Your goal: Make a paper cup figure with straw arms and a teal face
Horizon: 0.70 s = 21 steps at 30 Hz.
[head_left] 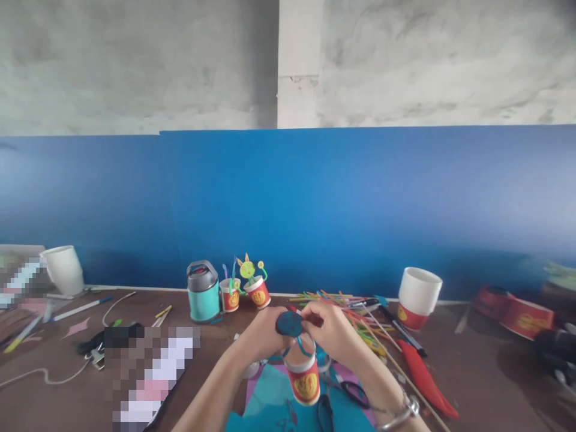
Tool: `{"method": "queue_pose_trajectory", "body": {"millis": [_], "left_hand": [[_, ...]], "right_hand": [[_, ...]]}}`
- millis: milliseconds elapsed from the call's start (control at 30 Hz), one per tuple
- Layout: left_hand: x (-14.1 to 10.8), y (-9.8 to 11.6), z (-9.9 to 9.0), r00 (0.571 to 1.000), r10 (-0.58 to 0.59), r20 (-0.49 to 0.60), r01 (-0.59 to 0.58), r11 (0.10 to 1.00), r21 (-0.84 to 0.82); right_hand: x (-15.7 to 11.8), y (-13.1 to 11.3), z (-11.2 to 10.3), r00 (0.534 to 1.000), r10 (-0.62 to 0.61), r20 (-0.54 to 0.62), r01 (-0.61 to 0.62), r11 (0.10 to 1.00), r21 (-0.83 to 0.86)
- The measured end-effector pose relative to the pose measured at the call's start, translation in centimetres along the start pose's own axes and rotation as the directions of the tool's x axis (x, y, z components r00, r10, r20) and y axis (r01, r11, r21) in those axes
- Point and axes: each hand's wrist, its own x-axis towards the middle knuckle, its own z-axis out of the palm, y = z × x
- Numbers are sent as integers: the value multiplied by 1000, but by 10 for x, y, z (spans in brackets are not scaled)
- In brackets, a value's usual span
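My left hand [269, 331] is closed on a dark blue round paper disc [289, 324]. From the other side, my right hand [332, 329] pinches at the right edge of the disc, fingertips together. Just below, a red and white paper cup [305, 384] with a yellow emblem is tilted, its open rim toward me. Blue strips run between the disc and the cup's mouth; how they are fixed is unclear. Under the cup lie blue paper sheets [265, 396] with purple ones. Two pairs of dark-handled scissors [324, 413] rest close to the cup.
Behind my hands stand a turquoise lidded container [204, 303] and two decorated paper cups [258, 295]. Colourful sticks [360, 309], a red pointed item [425, 378] and stacked white cups [420, 291] lie to the right. White cups [65, 270] and a cable [45, 381] are left. A blue partition [288, 210] borders the table.
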Motion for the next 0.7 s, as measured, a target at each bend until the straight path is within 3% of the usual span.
{"method": "queue_pose_trajectory", "body": {"millis": [167,433,700], "left_hand": [[0,-1,-1,999,22,33,-21,1000,-16],[3,-5,2,988,32,153,9,967,-256],[1,3,-1,994,41,106,-13,968,-251]], "right_hand": [[0,-1,-2,1000,9,14,-9,1000,5],[1,4,-6,994,113,-4,-112,990,84],[2,7,-3,991,122,58,-127,987,95]]}}
